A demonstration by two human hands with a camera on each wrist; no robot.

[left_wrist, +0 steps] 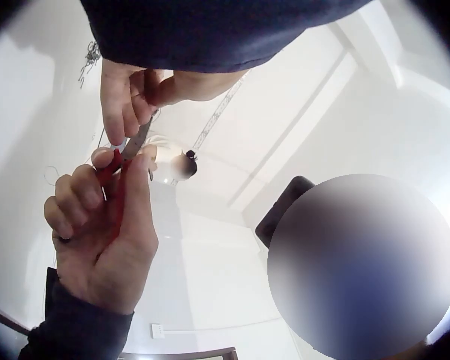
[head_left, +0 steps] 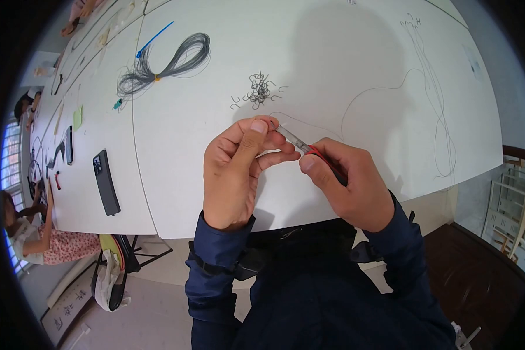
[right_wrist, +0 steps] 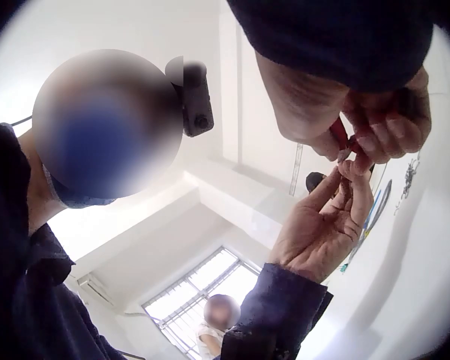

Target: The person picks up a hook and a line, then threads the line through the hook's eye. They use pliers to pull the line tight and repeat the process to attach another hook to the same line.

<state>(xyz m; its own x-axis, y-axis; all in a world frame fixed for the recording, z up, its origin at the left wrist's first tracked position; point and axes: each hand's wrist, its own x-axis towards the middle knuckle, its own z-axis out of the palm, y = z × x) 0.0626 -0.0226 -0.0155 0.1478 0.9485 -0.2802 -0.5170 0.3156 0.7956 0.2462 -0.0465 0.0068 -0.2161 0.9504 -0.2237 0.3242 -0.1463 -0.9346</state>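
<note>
In the head view my left hand (head_left: 230,166) is raised over the white table, thumb and forefinger pinching the end of a thin fishing line (head_left: 309,123). Whatever small piece sits between those fingertips is mostly hidden. My right hand (head_left: 356,186) grips a hand tool (head_left: 300,144) with a red-and-black handle and a slim metal working end. Its tip reaches right up to the left fingertips. Just beyond the hands lies a heap of small dark fishing hooks (head_left: 259,89). Both wrist views show the tool's red handle (left_wrist: 110,171) in the right hand, its metal end at the left fingers.
A coil of dark line (head_left: 184,55) tied with a yellow band lies at the upper left, beside a blue cable tie (head_left: 156,39). Further left is a black phone (head_left: 106,184). Long lines with hooks (head_left: 434,99) stretch along the right side. Another person (head_left: 38,233) sits at left.
</note>
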